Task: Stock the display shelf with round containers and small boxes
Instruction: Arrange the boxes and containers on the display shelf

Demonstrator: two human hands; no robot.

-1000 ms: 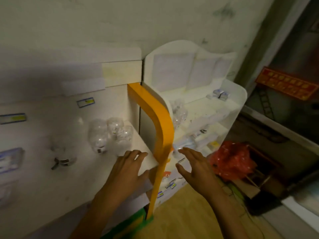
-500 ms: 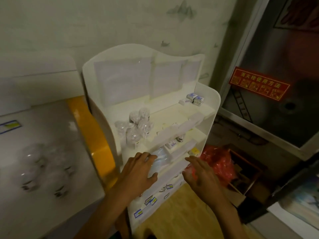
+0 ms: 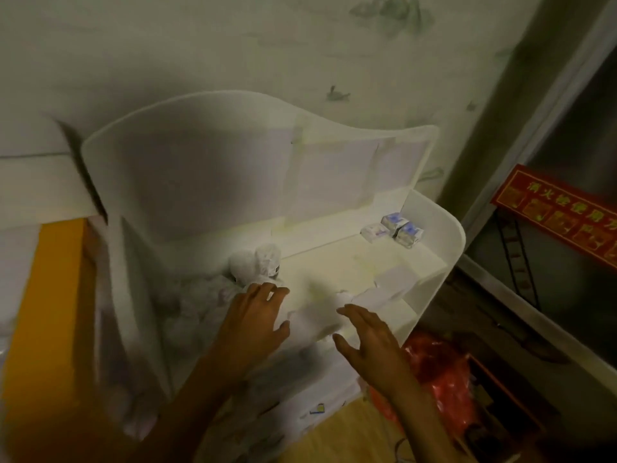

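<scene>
A white tiered display shelf (image 3: 444,248) stands against the wall in front of me. Clear round containers (image 3: 263,262) cluster on its left side, blurred by motion. Three small white-and-blue boxes (image 3: 397,228) sit at the back right of the top tier. My left hand (image 3: 253,322) hovers with fingers spread just right of the round containers and holds nothing. My right hand (image 3: 370,342) is open too, over the front edge of a middle tier. White divider strips (image 3: 384,289) lie beyond it.
An orange panel (image 3: 50,295) of a neighbouring shelf unit stands to the left. A red plastic bag (image 3: 440,372) lies on the floor at the right, beside a dark box. A red sign (image 3: 561,212) hangs on a glass door at the far right.
The view has swung right and closer, from the orange-edged shelf to the white display shelf. Both hands have risen toward its upper tiers, still holding nothing.
</scene>
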